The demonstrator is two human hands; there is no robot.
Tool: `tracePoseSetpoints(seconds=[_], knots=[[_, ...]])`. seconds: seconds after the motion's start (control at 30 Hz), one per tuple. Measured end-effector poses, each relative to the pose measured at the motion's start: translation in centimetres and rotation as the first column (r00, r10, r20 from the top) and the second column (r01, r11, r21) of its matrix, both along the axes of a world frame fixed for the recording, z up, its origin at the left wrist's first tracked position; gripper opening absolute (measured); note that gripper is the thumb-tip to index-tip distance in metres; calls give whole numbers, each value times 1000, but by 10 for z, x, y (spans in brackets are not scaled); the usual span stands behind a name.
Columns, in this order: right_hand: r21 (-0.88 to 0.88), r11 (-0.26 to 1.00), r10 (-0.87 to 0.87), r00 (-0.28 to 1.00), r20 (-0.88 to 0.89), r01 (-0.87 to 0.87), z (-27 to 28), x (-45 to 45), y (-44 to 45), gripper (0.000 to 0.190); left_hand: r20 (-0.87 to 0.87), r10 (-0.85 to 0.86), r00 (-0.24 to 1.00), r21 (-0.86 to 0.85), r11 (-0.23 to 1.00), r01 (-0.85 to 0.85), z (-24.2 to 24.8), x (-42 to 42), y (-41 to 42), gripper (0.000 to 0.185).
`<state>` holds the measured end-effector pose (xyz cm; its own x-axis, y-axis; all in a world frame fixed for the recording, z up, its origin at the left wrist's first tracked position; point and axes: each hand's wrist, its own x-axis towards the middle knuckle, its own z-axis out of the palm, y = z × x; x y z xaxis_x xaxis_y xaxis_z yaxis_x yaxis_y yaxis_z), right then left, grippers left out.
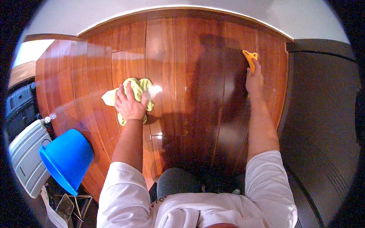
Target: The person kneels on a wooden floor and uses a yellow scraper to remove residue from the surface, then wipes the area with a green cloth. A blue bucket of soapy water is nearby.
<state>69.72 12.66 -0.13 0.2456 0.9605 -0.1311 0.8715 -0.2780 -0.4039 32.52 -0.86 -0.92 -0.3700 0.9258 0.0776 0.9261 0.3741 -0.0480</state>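
A crumpled pale yellow cloth (137, 88) lies on the glossy reddish wooden floor (168, 62). My left hand (131, 106) presses flat on it, fingers apart and pointing away from me. Farther out and to the right, my right hand (254, 81) is closed around an orange-yellow plastic object (251, 58), whose upper end has openings in it. Its exact kind cannot be told, and its lower part is hidden in my fingers. My right hand is close to or at the floor; contact cannot be told.
A blue plastic bucket (71, 156) tilts at the lower left, beside a grey plastic panel (30, 159) and a dark blue case (20, 99). Along the right side stands a dark piece of furniture (322, 114). A pale wall (185, 3) with a wooden baseboard (182, 12) bounds the far side.
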Motion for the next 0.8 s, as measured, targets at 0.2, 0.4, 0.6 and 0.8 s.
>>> tracePoseSetpoints(seconds=[0.2, 0.4, 0.6, 0.8], knots=[[2, 1000, 30, 998, -56, -30, 3, 3, 12, 42, -4, -1, 1000, 9, 1000, 1, 0, 0, 0, 66], [50, 994, 106, 989, -105, -101, 7, 7, 18, 44, 9, -6, 1000, 19, 1000, 6, 0, 0, 1, 66], [-88, 996, 15, 991, -132, -27, 14, 2, 20, 43, 12, 10, 1000, 2, 1000, -10, 0, 1, 0, 65], [-131, 991, -19, 986, -166, -3, 17, -1, 21, 42, 12, -10, 1000, 27, 1000, 10, -1, -1, 0, 66]])
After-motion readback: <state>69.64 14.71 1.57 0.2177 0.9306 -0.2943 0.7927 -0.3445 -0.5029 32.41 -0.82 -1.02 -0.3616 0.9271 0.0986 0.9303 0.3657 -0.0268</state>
